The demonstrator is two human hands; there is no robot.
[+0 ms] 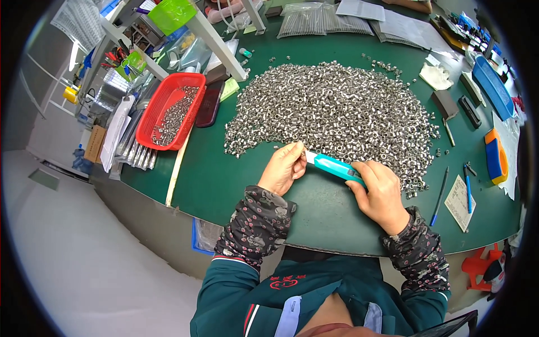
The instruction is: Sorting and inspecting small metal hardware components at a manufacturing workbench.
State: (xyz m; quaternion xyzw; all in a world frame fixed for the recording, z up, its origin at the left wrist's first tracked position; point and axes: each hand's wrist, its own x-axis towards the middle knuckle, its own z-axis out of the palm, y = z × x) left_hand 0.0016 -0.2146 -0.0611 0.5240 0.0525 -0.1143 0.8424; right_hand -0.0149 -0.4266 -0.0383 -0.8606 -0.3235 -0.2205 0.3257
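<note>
My right hand (379,194) grips a teal utility knife (332,166) by its handle, the blade end aimed left. The knife's tip meets the fingertips of my left hand (283,168), which are pinched together on a small metal ring, mostly hidden by the fingers. Just beyond both hands spreads a broad heap of small silver metal rings (337,106) on the green table (314,219). A few rings lie loose around the heap's edges.
At the left, a red basket (145,126) holds more metal rings, beside a dark phone-like case (209,105). To the right are a blue-and-orange tape roll (494,157), pens, a paper slip (459,203) and a blue basket (493,87). Bagged tubes (320,19) lie at the back.
</note>
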